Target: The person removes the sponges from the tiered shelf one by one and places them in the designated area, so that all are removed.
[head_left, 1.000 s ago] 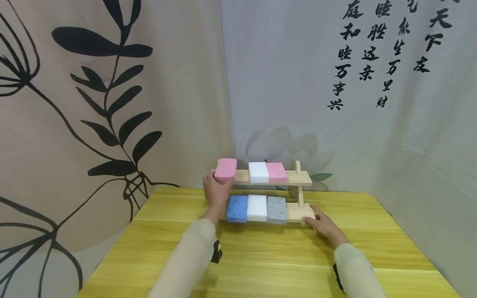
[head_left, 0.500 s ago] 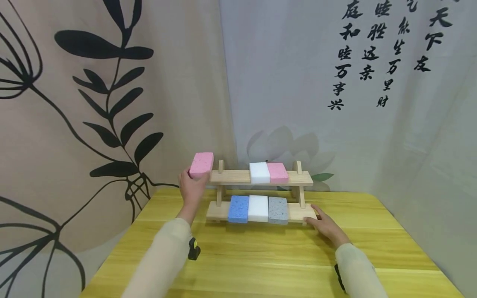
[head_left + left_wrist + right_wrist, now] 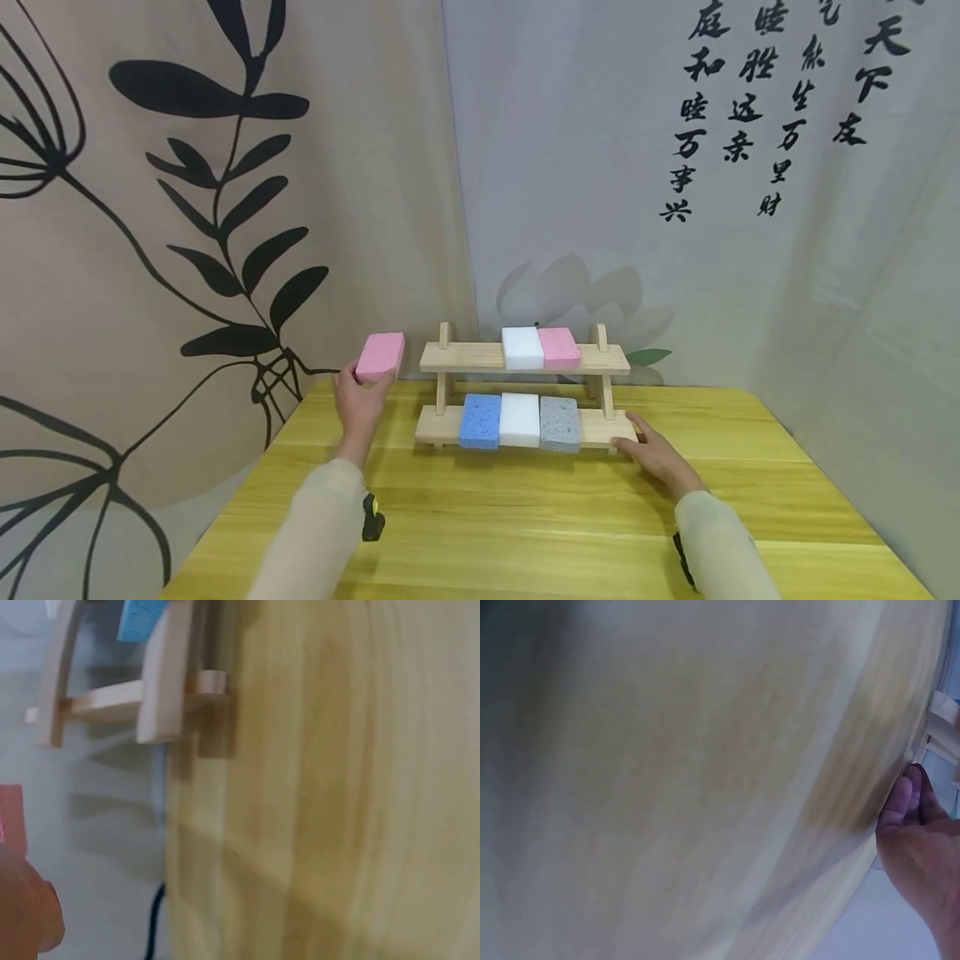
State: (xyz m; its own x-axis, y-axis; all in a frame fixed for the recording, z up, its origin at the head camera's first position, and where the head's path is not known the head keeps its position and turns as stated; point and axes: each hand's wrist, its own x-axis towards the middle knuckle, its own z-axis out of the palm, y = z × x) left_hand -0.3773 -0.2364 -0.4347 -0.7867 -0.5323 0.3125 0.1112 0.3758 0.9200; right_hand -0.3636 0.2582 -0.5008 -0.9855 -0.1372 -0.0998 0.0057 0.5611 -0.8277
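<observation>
My left hand point(image 3: 362, 408) grips a pink sponge point(image 3: 380, 357) by its lower part, in the air to the left of a two-tier wooden rack point(image 3: 465, 357). In the left wrist view only a sliver of that sponge point(image 3: 11, 817) shows above a fingertip. My right hand point(image 3: 660, 458) holds the right end of the rack's lower shelf, thumb at the front edge. A white sponge point(image 3: 522, 347) and another pink sponge point(image 3: 559, 347) sit side by side on the upper shelf. The lower shelf bears a blue sponge point(image 3: 480, 421), a white one point(image 3: 519, 420) and a grey one point(image 3: 558, 423).
The rack stands on a yellow wood-grain table point(image 3: 525, 517) near its back edge. Behind it hangs a pale cloth backdrop point(image 3: 375, 208) with plant prints and black characters. A dark cord-like line point(image 3: 155, 922) appears beside the table edge in the left wrist view.
My left hand has lifted the pink sponge off the upper shelf's left end and carried it left, then somewhat down. The right hand stays at the rack's lower right end.
</observation>
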